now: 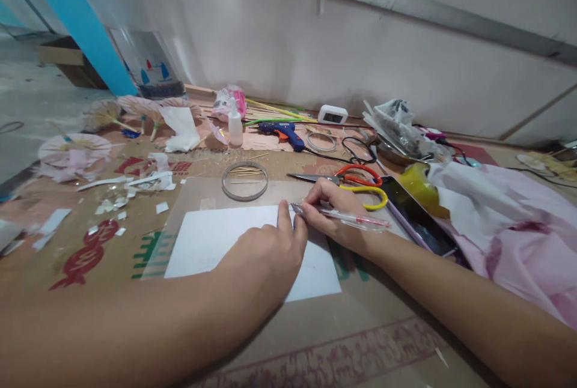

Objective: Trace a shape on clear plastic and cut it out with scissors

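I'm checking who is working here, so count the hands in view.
2. The left hand rests on the white paper; the right hand, just beside it, holds a clear pen. No others show.

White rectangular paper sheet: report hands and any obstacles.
Right hand holding clear plastic pen. Left hand on white rectangular paper sheet. Orange-and-yellow-handled metal scissors close beyond right hand.
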A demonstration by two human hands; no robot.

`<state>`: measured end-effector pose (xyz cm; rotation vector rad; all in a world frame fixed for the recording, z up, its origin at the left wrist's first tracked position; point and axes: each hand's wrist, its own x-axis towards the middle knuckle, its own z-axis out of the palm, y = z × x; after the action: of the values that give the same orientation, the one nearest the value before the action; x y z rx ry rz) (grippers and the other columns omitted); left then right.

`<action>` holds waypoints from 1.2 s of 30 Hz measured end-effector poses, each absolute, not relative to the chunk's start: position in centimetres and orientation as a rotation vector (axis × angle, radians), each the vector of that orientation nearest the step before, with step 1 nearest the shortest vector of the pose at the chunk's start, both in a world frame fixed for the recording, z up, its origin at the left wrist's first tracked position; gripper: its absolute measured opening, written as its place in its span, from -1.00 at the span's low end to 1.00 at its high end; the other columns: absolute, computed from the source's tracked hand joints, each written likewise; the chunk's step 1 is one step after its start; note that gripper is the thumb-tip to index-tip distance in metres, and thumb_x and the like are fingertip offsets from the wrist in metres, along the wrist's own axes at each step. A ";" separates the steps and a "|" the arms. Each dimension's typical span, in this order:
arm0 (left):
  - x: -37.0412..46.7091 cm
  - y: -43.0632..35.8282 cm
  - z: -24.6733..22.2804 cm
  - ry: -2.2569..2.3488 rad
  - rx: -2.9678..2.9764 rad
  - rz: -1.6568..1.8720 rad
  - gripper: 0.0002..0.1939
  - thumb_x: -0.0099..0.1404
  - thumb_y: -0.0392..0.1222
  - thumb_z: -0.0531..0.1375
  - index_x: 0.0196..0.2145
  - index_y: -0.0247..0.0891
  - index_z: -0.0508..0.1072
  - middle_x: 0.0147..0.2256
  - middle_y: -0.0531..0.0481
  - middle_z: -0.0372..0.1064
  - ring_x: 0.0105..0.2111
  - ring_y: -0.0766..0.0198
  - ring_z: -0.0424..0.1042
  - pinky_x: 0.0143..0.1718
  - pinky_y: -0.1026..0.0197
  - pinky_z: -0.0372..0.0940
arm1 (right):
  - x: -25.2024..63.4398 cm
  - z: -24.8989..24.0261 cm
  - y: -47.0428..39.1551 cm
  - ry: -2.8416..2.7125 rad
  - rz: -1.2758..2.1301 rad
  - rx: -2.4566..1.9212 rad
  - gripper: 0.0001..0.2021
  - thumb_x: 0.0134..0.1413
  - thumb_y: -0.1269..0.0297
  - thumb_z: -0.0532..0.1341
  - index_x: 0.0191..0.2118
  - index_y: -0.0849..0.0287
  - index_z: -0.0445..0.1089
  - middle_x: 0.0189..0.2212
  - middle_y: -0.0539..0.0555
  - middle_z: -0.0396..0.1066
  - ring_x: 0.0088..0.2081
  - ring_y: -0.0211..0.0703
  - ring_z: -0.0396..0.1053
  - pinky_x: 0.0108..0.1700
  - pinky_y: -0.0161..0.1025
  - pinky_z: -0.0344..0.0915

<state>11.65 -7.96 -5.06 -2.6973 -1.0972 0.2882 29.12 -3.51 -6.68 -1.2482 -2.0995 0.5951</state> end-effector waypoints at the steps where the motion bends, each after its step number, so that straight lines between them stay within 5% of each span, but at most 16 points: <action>1: 11.7 -7.9 -5.1 -1.094 -2.697 0.288 -0.39 0.23 -0.49 0.00 0.25 -0.52 0.24 0.15 -0.69 0.19 -0.56 0.15 0.50 -0.66 0.20 0.38 | 29.1 -6.7 -3.5 -2.100 0.593 -1.244 -0.84 0.10 0.30 0.22 -0.43 0.12 0.22 -0.54 -0.07 0.31 -0.53 -0.30 0.21 -0.48 -0.34 0.11; 36: 11.7 -7.9 -4.8 -1.117 -2.710 0.310 -0.40 0.25 -0.46 0.05 0.26 -0.46 0.24 0.19 -0.66 0.15 -0.53 0.14 0.52 -0.63 0.18 0.40 | 29.6 -7.0 -3.9 -1.796 0.632 -1.254 -0.84 0.24 0.22 0.15 -0.36 0.11 0.22 -0.53 -0.06 0.29 -0.53 -0.27 0.23 -0.48 -0.31 0.14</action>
<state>11.69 -7.93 -4.82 -2.7104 -1.1166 0.3099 29.56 -3.88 -7.02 -1.2541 -1.7965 0.6321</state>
